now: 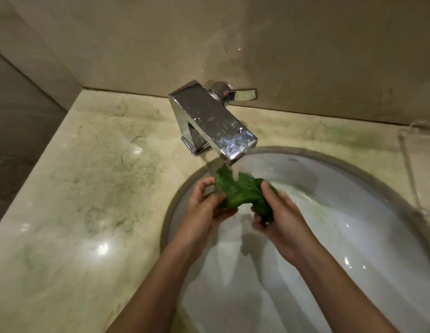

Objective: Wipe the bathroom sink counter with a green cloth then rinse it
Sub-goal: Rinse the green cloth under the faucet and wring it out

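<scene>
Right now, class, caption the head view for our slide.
Left hand and right hand hold the green cloth under the running tap, over the sink.

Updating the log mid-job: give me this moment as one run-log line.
phase: rinse | green cloth: under running faucet, over sink | left hand: grips it | right hand: grips it

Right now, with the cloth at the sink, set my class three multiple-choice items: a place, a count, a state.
1. Where is the cloth relative to the faucet and basin?
A. Lying on the basin floor.
B. Held under the spout, above the basin.
C. Draped over the faucet.

2. How many hands grip the cloth?
A. None.
B. One.
C. Two.

3. The faucet is:
A. running.
B. off.
C. covered by cloth.

Answers:
1 B, water falls onto it.
2 C, left hand and right hand both grip it.
3 A, a stream leaves the spout.
</scene>
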Tool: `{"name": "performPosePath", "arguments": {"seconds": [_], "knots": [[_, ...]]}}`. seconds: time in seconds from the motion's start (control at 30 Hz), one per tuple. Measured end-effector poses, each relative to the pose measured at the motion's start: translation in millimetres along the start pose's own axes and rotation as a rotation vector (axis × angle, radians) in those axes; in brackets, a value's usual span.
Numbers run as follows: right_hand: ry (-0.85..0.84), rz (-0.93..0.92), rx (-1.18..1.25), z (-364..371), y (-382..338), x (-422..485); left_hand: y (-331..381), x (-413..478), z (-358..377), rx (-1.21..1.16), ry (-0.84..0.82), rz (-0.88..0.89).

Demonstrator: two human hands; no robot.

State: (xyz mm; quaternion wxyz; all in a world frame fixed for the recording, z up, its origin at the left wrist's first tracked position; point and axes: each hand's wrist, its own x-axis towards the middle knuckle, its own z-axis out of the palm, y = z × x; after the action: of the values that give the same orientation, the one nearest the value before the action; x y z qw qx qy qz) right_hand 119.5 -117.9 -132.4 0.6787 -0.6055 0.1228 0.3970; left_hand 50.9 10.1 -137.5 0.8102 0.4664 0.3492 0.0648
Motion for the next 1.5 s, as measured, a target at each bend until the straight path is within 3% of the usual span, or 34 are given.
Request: {"name": "performPosePath", "arguments": {"seconds": [0.13,0.23,0.3,0.53,0.7,0.77,0.9,1.07,1.2,1.3,1.4,1.5], "knots": [[-0.032,-0.224,-0.200,-5,-12,9,-1,2,6,0.150,0.090,0.080],[-0.131,-0.149,-0.132,-9,-19,11,-9,5,9,0.252,0.210,0.283],[-0.083,-0.121,-0.115,-14,-17,15,-11,5,13,0.203,0.238,0.340],[0.054,-0.039,-0.156,-29,-15,28,-10,-7,21,-0.268,-0.049,0.140],[0.041,-0.103,-0.451,-28,-16,29,-7,-4,13,-0.558,-0.172,0.045],[-0.056,-0.134,-0.531,-24,-21,32,-7,-2,10,-0.542,-0.184,0.022],[-0.304,0.037,-0.620,-15,-22,40,-5,-2,9,-0.379,-0.142,0.015],[-0.144,-0.087,-0.462,-16,-8,44,-17,5,13,-0.131,0.059,0.033],[-0.192,-0.142,-0.159,-4,-7,38,-40,10,12,0.077,0.118,-0.094],[-0.197,-0.157,0.019,8,-11,35,-43,14,14,-0.059,0.100,-0.213],[0.007,-0.276,-0.219,11,-9,39,-35,24,16,-0.301,0.143,-0.155],[0.161,-0.441,-0.474,14,7,30,-30,34,19,-0.265,0.163,-0.119]]}}
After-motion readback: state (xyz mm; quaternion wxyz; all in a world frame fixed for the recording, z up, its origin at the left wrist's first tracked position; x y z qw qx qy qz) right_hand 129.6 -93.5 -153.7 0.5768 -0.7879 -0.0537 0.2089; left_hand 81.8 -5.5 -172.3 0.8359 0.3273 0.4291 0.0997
